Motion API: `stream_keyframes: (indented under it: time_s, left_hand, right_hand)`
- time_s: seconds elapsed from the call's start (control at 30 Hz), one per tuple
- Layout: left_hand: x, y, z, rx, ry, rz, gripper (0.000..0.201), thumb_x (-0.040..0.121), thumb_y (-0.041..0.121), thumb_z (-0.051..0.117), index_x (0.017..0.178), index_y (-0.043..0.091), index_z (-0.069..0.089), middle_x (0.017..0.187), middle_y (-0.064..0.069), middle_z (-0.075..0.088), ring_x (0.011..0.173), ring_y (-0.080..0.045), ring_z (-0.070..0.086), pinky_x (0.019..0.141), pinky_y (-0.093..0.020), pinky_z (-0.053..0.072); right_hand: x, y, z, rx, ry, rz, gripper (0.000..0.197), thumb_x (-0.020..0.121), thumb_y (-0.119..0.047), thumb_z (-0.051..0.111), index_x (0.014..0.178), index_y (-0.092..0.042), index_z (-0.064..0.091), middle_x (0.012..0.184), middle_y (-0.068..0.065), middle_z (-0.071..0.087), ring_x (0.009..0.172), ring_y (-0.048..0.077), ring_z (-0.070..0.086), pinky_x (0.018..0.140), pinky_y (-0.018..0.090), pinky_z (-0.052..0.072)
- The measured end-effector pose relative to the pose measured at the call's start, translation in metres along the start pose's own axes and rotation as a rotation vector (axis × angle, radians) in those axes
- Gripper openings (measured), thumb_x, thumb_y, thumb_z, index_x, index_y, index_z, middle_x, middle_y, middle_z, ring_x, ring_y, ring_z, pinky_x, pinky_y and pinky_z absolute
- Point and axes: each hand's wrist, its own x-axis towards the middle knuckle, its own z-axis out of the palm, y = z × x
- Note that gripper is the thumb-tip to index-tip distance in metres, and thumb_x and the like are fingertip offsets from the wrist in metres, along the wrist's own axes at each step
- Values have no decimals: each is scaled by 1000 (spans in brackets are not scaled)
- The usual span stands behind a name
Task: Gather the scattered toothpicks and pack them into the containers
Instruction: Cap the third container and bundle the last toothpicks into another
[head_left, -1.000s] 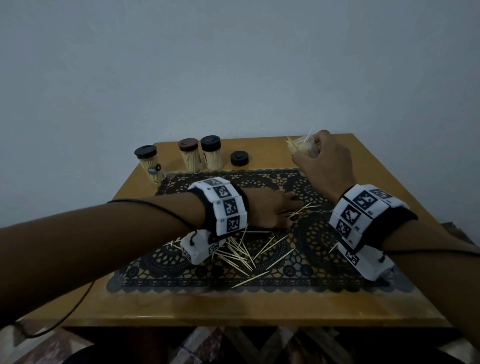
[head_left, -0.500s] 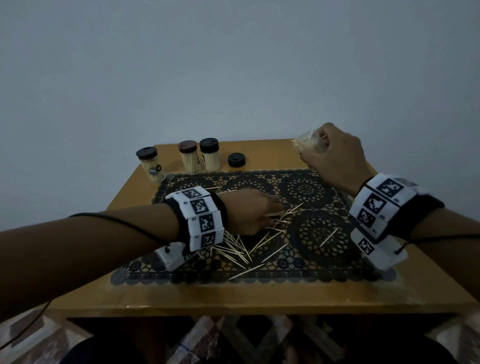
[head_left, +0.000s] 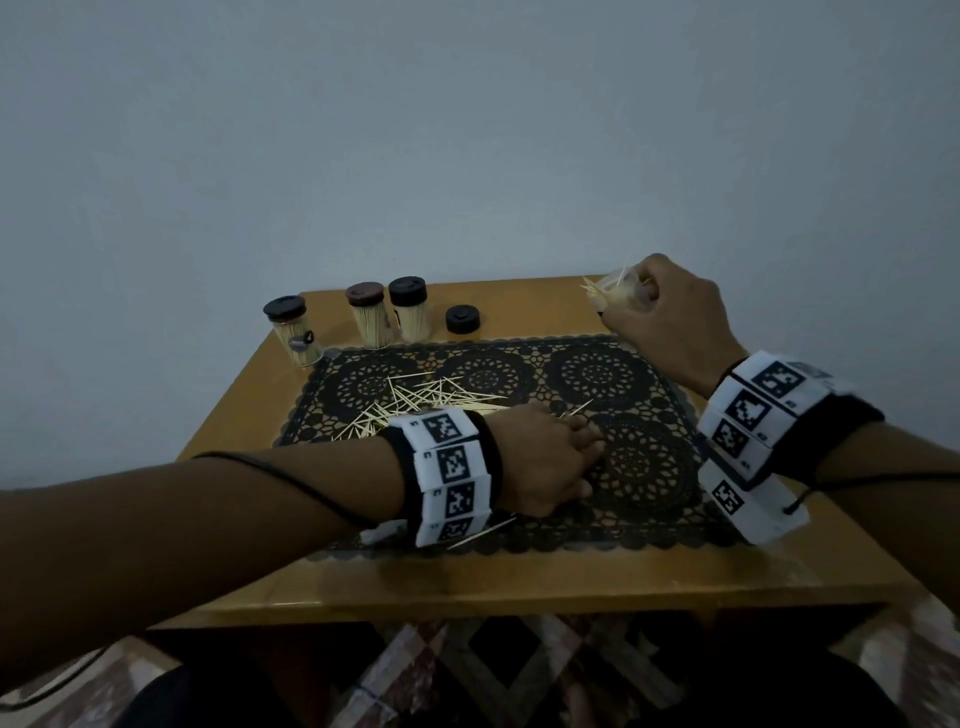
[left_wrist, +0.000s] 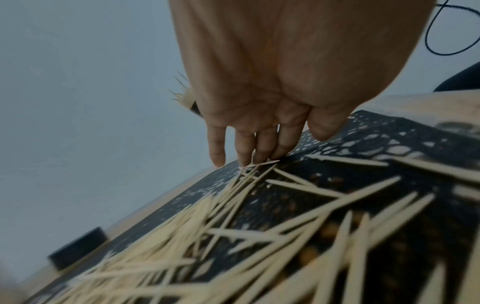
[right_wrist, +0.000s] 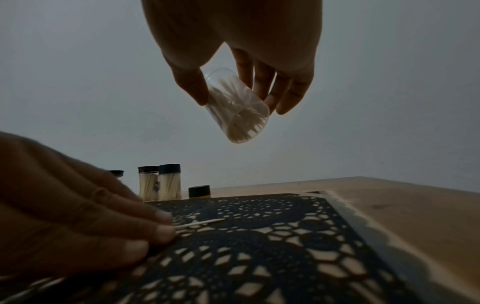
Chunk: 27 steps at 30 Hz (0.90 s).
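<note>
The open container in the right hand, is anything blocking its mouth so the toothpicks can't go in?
No lid is on the open container held in the right hand; the loose lid sits on the table. Only toothpicks already inside poke out of its mouth.

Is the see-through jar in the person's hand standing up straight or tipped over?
Tipped. The right hand holds the clear jar in the air at a slant, with toothpicks poking out of its open end.

Left hand (head_left: 540, 462), palm down, forearm reaching across from the left, fingers (left_wrist: 262, 148) extended with tips touching the surface. Right hand (head_left: 670, 317) raised above it, thumb opposed to curled fingers (right_wrist: 262, 82) in a grip. Both wrists wear marker-patterned bands.
</note>
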Motion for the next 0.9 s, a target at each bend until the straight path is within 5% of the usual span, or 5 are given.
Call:
stream_keyframes:
  time_s: [0.2,0.43,0.67,0.77,0.9]
  left_hand:
    - [-13,-14,7,75,53,-170,55,100,45,26,131,9,52,137,-11,51,130,-26,41,102,-43,39]
    - [14,-19,5,-173,-113,-157,61,103,44,24,154,18,3,161,-9,-5,148,-29,1,115,-50,22]
    - [-16,-53,13,-189,-128,-126,55,104,34,28,152,11,16,161,-3,10,146,-21,19,118,-36,20]
    - [-37,-62,14,-141,-115,-133,50,104,30,30,150,12,27,160,-1,17,145,-19,22,117,-33,22]
    - [-50,-48,12,-131,135,-41,47,101,27,37,144,8,38,157,-10,25,144,-26,25,111,-45,35]
  right_hand:
    - [-2,-14,18,56,-26,-51,30,80,-34,72,89,-13,54,71,-9,51,64,12,47,52,14,33]
    - [3,-25,22,89,-32,-71,29,79,-34,71,91,-12,55,79,-2,59,68,14,52,54,17,36]
    - [5,-17,15,53,-24,-44,28,79,-33,72,89,-15,53,73,-10,54,61,-1,46,48,5,32]
    - [4,-17,15,44,-33,-44,29,80,-34,73,92,-14,55,80,-4,58,63,6,50,51,7,32]
    - [4,-23,16,61,-25,-53,29,79,-32,73,92,-15,55,82,-2,59,70,14,54,53,10,34]
